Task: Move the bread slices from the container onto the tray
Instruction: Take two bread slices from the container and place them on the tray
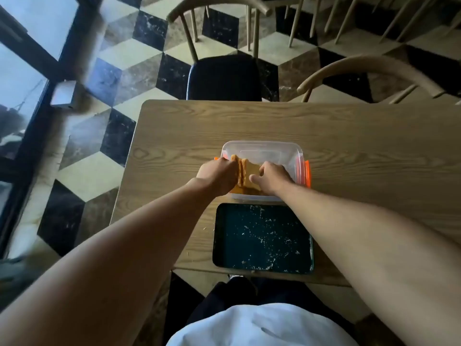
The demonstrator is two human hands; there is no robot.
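A clear plastic container [287, 149] with orange clips stands on the wooden table. Inside it, several toasted bread slices [245, 172] stand on edge in a small stack. My left hand [218, 174] presses against the stack's left side and my right hand [270, 177] grips its right side, so both hands hold the slices between them. A dark tray [262, 239] sprinkled with pale crumbs lies just in front of the container, near the table's front edge. No bread is on the tray.
The wooden table [374, 151] extends to the right and back. Two wooden chairs [222, 76] stand behind it on a checkered floor. A window frame runs along the left. My lap is below the table edge.
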